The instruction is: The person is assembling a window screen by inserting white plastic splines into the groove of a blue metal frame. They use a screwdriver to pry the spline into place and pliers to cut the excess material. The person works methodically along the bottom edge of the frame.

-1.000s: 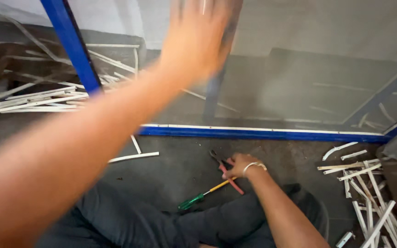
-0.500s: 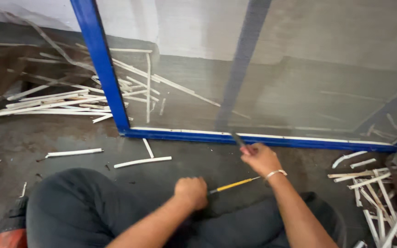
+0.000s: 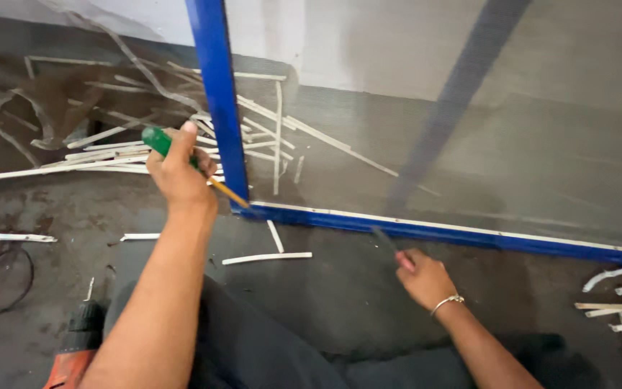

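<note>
Head view: the left hand [image 3: 178,173] is closed around a screwdriver [image 3: 181,162] with a green handle, its yellow shaft angled down at the bottom corner of the blue frame [image 3: 219,108], just beside the mesh [image 3: 426,130]. The right hand [image 3: 422,277] is clamped on a dark tool [image 3: 384,241] whose tip rests at the frame's lower rail. A slip of either tip could tear the taut mesh or jab the other hand, judging by how close both work to it. White strips [image 3: 266,257] on the floor [image 3: 52,209] and a drill [image 3: 73,346] lie near the knee, easy to kneel on.
</note>
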`<state>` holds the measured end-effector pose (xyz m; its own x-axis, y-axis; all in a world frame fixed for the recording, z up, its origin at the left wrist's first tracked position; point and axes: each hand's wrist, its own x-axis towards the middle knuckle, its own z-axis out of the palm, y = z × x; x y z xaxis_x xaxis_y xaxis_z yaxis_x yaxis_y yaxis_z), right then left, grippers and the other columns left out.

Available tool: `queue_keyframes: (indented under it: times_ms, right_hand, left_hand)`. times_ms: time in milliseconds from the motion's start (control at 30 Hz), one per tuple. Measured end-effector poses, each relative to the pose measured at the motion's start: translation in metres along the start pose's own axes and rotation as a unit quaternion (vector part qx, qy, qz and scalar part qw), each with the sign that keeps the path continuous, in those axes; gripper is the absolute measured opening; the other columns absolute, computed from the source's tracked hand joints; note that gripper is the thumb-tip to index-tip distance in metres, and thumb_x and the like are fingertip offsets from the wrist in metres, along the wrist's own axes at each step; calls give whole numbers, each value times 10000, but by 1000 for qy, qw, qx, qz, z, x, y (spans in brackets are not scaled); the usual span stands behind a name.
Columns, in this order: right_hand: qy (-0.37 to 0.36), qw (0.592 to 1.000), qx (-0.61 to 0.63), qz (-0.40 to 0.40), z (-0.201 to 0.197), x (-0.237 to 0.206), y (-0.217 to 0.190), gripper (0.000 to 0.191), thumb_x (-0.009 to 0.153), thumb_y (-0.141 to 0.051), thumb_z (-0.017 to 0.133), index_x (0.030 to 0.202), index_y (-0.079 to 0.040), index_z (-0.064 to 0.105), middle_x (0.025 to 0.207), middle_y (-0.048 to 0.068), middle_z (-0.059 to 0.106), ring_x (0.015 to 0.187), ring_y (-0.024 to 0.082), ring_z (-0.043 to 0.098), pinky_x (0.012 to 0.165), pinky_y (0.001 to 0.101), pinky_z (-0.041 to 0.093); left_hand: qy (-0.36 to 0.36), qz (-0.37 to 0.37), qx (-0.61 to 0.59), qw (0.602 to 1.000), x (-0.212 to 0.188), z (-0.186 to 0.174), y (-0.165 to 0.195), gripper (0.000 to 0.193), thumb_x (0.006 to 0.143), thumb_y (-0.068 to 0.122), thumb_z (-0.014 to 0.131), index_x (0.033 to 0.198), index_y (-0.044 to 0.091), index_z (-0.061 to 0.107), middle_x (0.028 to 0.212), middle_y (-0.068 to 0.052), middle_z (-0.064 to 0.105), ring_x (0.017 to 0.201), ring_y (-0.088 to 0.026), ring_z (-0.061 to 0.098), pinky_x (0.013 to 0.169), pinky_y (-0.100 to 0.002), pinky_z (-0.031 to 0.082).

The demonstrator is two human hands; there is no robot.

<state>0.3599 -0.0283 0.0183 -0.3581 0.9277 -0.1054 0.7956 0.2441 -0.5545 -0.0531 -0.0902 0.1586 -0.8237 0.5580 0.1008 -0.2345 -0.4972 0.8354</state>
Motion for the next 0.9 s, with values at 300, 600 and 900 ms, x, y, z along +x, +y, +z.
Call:
queue_keyframes:
  times_ms: [300,600,900]
  right_hand:
    - [-138,986,-86,45,21,12,-17,364,766,-254,680,1122,-181,702,1191,97,720,1104,376,668,943,475,538]
    - [-143,981,-103,78,32,17,-17,360,762,-243,690,1112,-157,691,1048,126,764,1025,381,709,895,475,561]
    - [-138,983,-107,49,30,16,-16,360,771,-241,681,1118,-144,675,1055,141,764,1029,389,708,904,482,549]
  left_hand:
    - [-60,-8,-45,997,10,10,-16,336,907,142,626,651,123,410,565,18,358,414,-109,328,408,-293,210]
    - [-141,-9,-39,989,11,2,-7,346,899,128,593,616,96,396,581,8,377,456,-104,336,434,-297,229]
    - [-222,-11,12,975,7,6,0,367,901,127,573,589,81,385,556,12,385,470,-93,322,458,-294,235]
